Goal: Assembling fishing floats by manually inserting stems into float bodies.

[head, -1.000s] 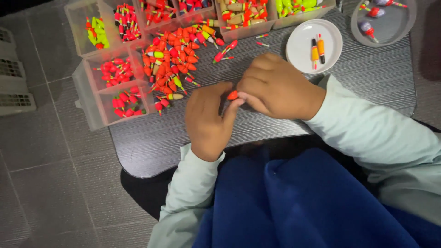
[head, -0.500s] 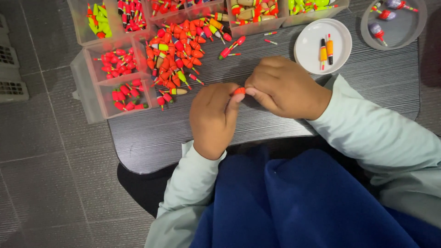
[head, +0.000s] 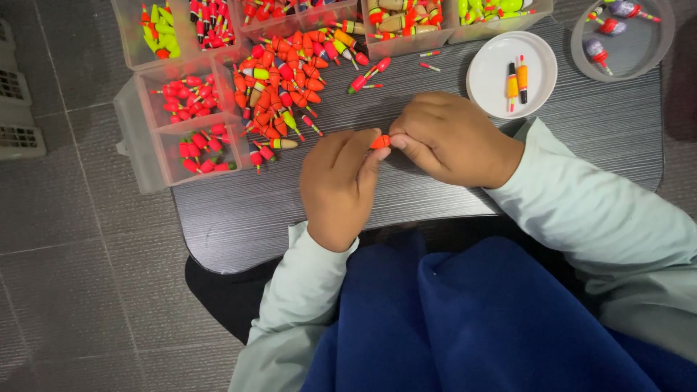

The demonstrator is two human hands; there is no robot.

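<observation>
A small orange float (head: 380, 141) is being pinched between the two hands, just above the dark slatted table (head: 435, 196) near its front edge. The left hand (head: 340, 185) is being closed on it from below and to the left, the fingertips (head: 372, 156) pressed to its underside; the right hand (head: 450, 138) is being curled over it from the right, its fingers (head: 406, 145) meeting the float's other end. Both grips are nearly shut, with only the little orange body showing between them. Whether a stem is sticking out of the float cannot be told, as it is being hidden by the fingers.

The float is being judged very light, hard-shelled and smooth, so likely slippery; a thin stem, if present, is likely the fragile part. The rounded body is being judged the safer place to take hold, with light pressure.

Beyond the grip and to the left, a loose heap of red and orange floats (head: 287, 87) is lying on the table. Further left, a clear compartment box (head: 145, 156) is holding more red ones. Beyond the grip and to the right, a white dish (head: 486, 91) is carrying two floats. Further right, a grey dish (head: 639, 58) is holding a few purple ones. Nearer than the grip, blue cloth (head: 472, 319) is covering the lap.
</observation>
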